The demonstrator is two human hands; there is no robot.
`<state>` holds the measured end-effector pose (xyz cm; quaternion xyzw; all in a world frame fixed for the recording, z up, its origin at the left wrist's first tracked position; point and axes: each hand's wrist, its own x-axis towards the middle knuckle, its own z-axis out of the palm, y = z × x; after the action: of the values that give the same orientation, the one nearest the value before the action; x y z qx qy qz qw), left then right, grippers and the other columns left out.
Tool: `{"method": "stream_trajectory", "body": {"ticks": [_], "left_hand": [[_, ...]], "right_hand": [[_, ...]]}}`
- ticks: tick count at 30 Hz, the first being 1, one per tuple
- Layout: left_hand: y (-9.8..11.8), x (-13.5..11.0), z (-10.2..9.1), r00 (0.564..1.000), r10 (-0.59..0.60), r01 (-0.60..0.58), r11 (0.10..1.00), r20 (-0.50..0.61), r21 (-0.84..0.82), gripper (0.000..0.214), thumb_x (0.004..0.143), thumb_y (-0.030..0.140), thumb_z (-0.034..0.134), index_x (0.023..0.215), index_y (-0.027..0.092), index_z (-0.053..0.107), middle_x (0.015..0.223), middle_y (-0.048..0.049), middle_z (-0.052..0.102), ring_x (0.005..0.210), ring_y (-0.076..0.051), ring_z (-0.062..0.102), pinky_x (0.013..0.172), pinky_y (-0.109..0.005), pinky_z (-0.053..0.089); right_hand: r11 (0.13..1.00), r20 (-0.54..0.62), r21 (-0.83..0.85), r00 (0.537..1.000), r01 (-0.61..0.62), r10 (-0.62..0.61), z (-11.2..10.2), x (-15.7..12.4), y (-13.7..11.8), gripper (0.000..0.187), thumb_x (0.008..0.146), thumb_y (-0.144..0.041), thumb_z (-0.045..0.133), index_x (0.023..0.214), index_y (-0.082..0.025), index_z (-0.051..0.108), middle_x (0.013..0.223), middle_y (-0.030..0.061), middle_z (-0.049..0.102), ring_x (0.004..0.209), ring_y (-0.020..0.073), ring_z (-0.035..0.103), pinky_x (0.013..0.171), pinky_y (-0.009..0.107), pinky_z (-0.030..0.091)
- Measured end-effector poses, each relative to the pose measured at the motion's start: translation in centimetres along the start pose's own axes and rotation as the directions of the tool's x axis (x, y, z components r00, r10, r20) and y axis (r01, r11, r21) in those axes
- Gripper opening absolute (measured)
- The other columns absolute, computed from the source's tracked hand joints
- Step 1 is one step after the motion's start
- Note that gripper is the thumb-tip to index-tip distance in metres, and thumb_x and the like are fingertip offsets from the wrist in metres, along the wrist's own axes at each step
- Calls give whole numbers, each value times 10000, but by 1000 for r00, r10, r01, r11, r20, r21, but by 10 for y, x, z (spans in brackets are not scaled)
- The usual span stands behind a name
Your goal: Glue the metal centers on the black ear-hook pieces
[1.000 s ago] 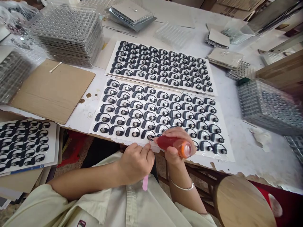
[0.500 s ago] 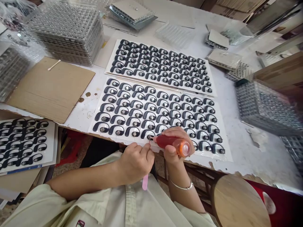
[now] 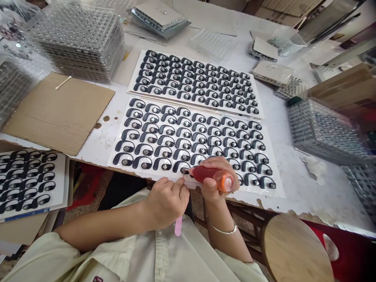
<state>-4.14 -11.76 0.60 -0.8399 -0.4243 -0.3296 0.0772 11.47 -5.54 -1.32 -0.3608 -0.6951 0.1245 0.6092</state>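
Observation:
In my closed right hand [image 3: 221, 166] is a red squeeze bottle [image 3: 205, 174] with an orange base end, tilted so its narrow tip points left and down. That tip meets the round stud of a black curved piece [image 3: 177, 165] in the front row. My left hand [image 3: 167, 201] is closed round a thin tool with a pink handle [image 3: 178, 226] sticking out below the fist; its fine point is at the same stud. The black pieces lie in rows on a white sheet [image 3: 275, 175]. A second such sheet [image 3: 131, 90] lies behind.
A brown cardboard [image 3: 58, 121] with a cotton swab [image 3: 63, 82] lies at left. Stacks of clear trays stand back left [image 3: 85, 43] and right [image 3: 323, 129]. Another sheet of pieces [image 3: 60, 188] is low at left. A round wooden stool [image 3: 296, 250] stands at lower right.
The whole view has shifted slightly left. Both hands keep their hold on the bottle and the pink-handled tool, with the tips still at the same black piece.

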Motion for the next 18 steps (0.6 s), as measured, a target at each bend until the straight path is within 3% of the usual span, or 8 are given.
{"method": "stream_trajectory", "body": {"ticks": [18], "left_hand": [[-2, 1, -4, 999, 17, -17, 1000, 33, 3, 218, 807, 2, 432, 744, 96, 618, 862, -149, 720, 473, -145, 533, 461, -293, 417]], "right_hand": [[1000, -84, -5, 996, -7, 7, 2, -1, 0, 266, 813, -451, 632, 818, -185, 621, 675, 21, 606, 593, 178, 576, 518, 346, 457]]}}
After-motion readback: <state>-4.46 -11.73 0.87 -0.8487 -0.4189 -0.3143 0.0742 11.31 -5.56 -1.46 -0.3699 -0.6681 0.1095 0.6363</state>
